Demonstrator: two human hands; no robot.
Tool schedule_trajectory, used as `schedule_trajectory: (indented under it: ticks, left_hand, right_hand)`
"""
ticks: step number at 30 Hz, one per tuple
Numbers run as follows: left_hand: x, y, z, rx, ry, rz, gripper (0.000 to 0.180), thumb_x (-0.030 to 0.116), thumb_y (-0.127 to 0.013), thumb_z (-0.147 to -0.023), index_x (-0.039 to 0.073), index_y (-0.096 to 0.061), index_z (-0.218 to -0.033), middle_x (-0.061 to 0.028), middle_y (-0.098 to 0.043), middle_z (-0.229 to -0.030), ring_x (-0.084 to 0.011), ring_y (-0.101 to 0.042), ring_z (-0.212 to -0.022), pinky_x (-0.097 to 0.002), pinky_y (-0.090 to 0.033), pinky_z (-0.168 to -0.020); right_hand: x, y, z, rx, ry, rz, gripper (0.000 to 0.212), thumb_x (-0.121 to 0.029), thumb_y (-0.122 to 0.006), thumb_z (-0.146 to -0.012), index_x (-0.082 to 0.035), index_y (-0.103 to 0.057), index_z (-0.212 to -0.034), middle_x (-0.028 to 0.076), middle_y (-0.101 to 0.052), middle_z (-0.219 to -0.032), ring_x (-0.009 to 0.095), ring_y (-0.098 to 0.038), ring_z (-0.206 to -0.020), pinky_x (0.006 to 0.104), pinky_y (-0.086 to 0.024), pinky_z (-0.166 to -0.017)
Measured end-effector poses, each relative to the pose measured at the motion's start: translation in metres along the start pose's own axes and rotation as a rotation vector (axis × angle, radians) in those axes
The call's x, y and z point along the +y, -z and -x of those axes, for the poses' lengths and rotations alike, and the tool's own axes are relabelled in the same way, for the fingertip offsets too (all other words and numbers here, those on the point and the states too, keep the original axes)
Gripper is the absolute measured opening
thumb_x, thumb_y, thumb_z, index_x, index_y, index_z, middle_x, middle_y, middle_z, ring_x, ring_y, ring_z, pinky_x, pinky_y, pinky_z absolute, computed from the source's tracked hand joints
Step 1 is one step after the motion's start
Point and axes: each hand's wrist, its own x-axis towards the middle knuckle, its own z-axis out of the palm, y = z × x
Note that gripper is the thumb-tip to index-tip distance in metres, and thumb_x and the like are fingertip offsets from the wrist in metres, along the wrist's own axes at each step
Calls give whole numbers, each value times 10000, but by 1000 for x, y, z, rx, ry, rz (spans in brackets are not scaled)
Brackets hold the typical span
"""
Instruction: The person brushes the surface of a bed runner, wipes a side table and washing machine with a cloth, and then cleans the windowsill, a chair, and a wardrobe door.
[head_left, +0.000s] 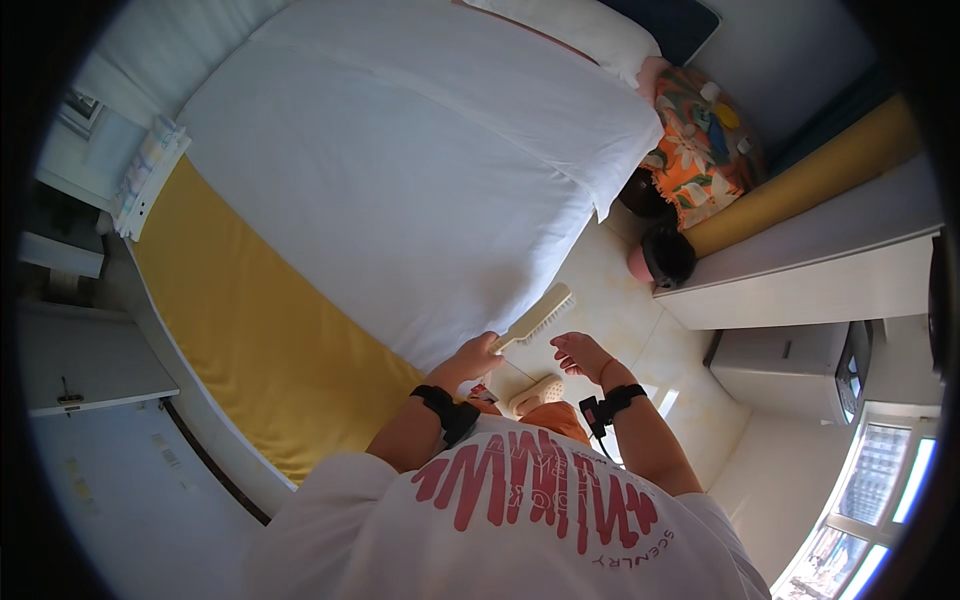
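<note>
My left hand point(472, 360) is closed round the handle of a cream bed brush point(530, 316). The brush tilts up to the right, its pale bristles facing my right hand. Just beside those bristles is my right hand point(582, 355), its fingers curled in and the fingertips close together. Whether anything tiny is between them is too small to make out. Beyond the brush lies a bed with a smooth white sheet point(400, 180). A yellow bed runner point(260, 320) covers the end on my left.
A white pillow point(565, 25) lies at the far end. Orange flowered cloth point(695, 150) drapes a bedside stand with small items. A pink bin with a black liner point(668, 256) stands on the tiled floor, near a white cabinet point(780, 360). A beige clog point(540, 392) shows below my hands.
</note>
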Motion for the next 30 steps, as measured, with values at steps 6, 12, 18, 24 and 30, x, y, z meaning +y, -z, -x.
schedule_trajectory:
  ticks: [6, 12, 18, 24, 30]
  left_hand:
    - [41, 115, -70, 1042, 373, 943, 293, 101, -471, -837, 42, -409, -1117, -111, -511, -752, -230, -516, -539, -355, -463, -479]
    - [67, -2, -141, 379, 177, -197, 325, 77, -478, -780, 65, -484, -1105, -160, -585, -789, -248, -562, -583, -366, -457, -507]
    - [169, 8, -149, 354, 328, 532, 269, 54, -547, -747, 134, -504, -1000, 5, -420, -623, -95, -368, -441, -246, -272, -371]
    - [131, 33, -190, 1073, 469, 926, 212, 48, -492, -775, 69, -448, -982, -81, -501, -659, -167, -457, -446, -290, -348, -372]
    - [247, 5, -191, 80, 485, 340, 217, 39, -522, -768, 91, -516, -979, -10, -418, -612, -107, -379, -435, -246, -280, -365]
  right_hand:
    - [-29, 85, -58, -16, 37, 36, 236, -270, -524, -903, -65, -552, -1017, 15, -523, -768, 92, -494, -634, 240, -455, -577]
    - [-101, 154, -91, -159, 90, 129, 244, -277, -556, -884, -74, -554, -1020, 16, -525, -780, 95, -501, -645, 239, -455, -588]
    - [-160, 245, -95, -226, 98, 143, 255, -295, -563, -880, -94, -555, -1037, 5, -536, -827, 98, -512, -667, 236, -453, -616]
    - [-190, 267, -133, -233, 89, 112, 253, -304, -565, -870, -99, -555, -1018, 6, -557, -833, 110, -527, -681, 254, -473, -629]
    - [-208, 317, -158, -191, 54, -9, 231, -271, -565, -866, -93, -571, -1013, 8, -559, -804, 112, -524, -664, 254, -474, -606]
